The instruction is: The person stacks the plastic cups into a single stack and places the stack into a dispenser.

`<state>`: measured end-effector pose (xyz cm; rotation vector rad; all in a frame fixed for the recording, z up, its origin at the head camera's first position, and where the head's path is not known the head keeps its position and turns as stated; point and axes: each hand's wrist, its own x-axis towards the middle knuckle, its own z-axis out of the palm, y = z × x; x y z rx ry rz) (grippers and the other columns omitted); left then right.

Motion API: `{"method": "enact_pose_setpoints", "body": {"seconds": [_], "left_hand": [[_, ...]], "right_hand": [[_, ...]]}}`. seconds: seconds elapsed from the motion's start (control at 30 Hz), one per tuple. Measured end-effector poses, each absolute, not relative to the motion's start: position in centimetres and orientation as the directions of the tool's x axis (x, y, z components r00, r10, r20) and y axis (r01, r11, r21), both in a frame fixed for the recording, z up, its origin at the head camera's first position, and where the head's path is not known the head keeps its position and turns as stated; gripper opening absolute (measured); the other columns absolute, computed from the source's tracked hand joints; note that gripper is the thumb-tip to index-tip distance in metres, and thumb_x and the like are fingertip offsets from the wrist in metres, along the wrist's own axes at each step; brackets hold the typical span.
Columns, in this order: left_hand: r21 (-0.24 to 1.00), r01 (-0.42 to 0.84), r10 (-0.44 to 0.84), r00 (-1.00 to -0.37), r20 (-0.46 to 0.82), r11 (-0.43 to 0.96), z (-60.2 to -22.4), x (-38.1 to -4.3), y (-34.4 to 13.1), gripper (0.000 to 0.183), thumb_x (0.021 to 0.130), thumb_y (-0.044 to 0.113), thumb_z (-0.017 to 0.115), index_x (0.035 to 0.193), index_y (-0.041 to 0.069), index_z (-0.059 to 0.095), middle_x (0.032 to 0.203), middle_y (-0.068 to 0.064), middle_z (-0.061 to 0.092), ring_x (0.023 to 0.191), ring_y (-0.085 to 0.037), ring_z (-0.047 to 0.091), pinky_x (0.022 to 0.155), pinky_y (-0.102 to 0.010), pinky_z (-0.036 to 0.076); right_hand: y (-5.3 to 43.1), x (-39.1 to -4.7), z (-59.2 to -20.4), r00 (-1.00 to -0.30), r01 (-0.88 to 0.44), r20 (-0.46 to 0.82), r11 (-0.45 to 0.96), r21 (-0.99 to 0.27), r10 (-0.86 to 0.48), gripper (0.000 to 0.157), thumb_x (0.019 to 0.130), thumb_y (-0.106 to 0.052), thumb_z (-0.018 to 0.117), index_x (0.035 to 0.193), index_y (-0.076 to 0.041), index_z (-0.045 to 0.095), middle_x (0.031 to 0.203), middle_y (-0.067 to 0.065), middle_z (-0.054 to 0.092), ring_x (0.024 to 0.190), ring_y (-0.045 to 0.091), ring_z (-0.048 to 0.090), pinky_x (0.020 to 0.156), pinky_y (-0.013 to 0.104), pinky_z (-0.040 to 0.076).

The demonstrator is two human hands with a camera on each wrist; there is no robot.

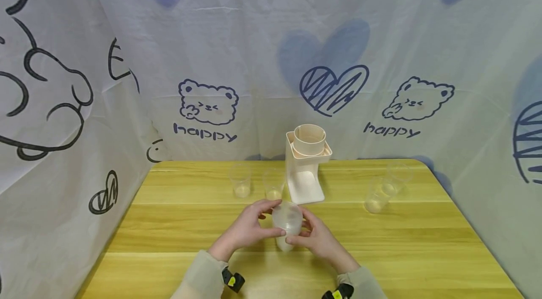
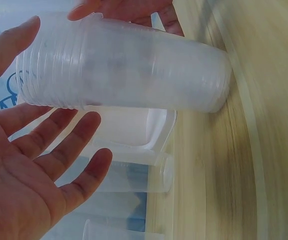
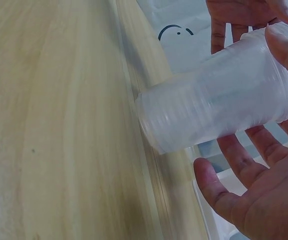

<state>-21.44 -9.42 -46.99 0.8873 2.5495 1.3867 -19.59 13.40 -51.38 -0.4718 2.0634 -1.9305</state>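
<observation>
A nested stack of clear plastic cups [image 1: 287,220] stands on the table in the head view, between my two hands. My left hand [image 1: 249,227] holds its left side near the rims, with the thumb on the near side and the fingers toward the back. On the opposite side, my right hand [image 1: 320,238] grips the same stack with thumb and fingers. Several rims show piled at the upper end of the stack [image 2: 128,65] in the left wrist view. The base of the stack [image 3: 209,97] reaches the wood surface in the right wrist view.
Behind the stack is a cream-coloured stand [image 1: 306,186] with a round cup-like holder [image 1: 309,141] on top. Single clear cups stand left of it, one farther out [image 1: 241,181] and one nearer [image 1: 274,185]. More clear cups [image 1: 377,199] are at the right. A printed cloth [image 1: 262,54] hangs behind the table.
</observation>
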Motion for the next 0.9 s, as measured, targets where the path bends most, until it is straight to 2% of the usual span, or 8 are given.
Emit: {"method": "enact_pose_setpoints", "body": {"seconds": [0.3, 0.6, 0.67, 0.8, 0.9], "left_hand": [[0.816, 0.429, 0.534, -0.826, 0.181, 0.387, -47.3, -21.4, -9.4, 0.071, 0.083, 0.033, 0.080, 0.141, 0.005, 0.050, 0.130, -0.004, 0.059, 0.107, -0.022, 0.059, 0.088, -0.051, 0.051], [0.837, 0.425, 0.525, -0.826, 0.204, 0.343, -48.0, -21.2, -9.8, 0.073, 0.086, 0.031, 0.078, 0.145, 0.004, 0.045, 0.132, -0.008, 0.057, 0.110, -0.028, 0.060, 0.088, -0.052, 0.052], [0.859, 0.399, 0.506, -0.839, 0.200, 0.321, -48.1, -21.2, -9.9, 0.065, 0.091, 0.028, 0.073, 0.145, 0.005, 0.045, 0.132, -0.009, 0.057, 0.112, -0.029, 0.059, 0.091, -0.052, 0.050], [0.895, 0.333, 0.426, -0.885, 0.188, 0.296, -48.0, -21.3, -10.3, 0.046, 0.103, 0.029, 0.053, 0.143, 0.006, 0.048, 0.131, -0.012, 0.059, 0.116, -0.028, 0.057, 0.096, -0.051, 0.047], [0.906, 0.298, 0.343, -0.920, 0.189, 0.301, -47.9, -21.5, -10.4, 0.043, 0.105, 0.032, 0.047, 0.139, 0.005, 0.053, 0.130, -0.013, 0.060, 0.116, -0.027, 0.057, 0.098, -0.050, 0.046]], "right_hand": [[13.4, -19.7, -51.4, -0.902, -0.045, 0.015, 0.058, -0.997, -0.431, 0.082, 0.085, -0.012, 0.078, 0.152, -0.006, 0.031, 0.140, 0.022, 0.042, 0.109, 0.035, 0.059, 0.083, 0.036, 0.056], [13.3, -19.3, -50.9, -0.914, -0.014, -0.022, 0.086, -0.996, -0.405, 0.082, 0.084, -0.014, 0.079, 0.151, -0.005, 0.033, 0.140, 0.020, 0.044, 0.109, 0.032, 0.058, 0.085, 0.039, 0.055], [13.3, -19.4, -50.9, -0.914, -0.012, -0.023, 0.084, -0.996, -0.405, 0.082, 0.084, -0.013, 0.079, 0.151, -0.005, 0.033, 0.140, 0.020, 0.044, 0.108, 0.033, 0.059, 0.085, 0.039, 0.055], [13.3, -19.4, -51.1, -0.913, -0.013, -0.015, 0.065, -0.998, -0.408, 0.082, 0.084, -0.010, 0.079, 0.151, -0.003, 0.033, 0.137, 0.023, 0.045, 0.104, 0.035, 0.062, 0.084, 0.039, 0.056], [13.3, -19.5, -51.2, -0.912, -0.018, -0.008, 0.059, -0.998, -0.410, 0.082, 0.083, -0.009, 0.080, 0.150, -0.003, 0.033, 0.135, 0.023, 0.046, 0.103, 0.035, 0.063, 0.084, 0.039, 0.056]]}}
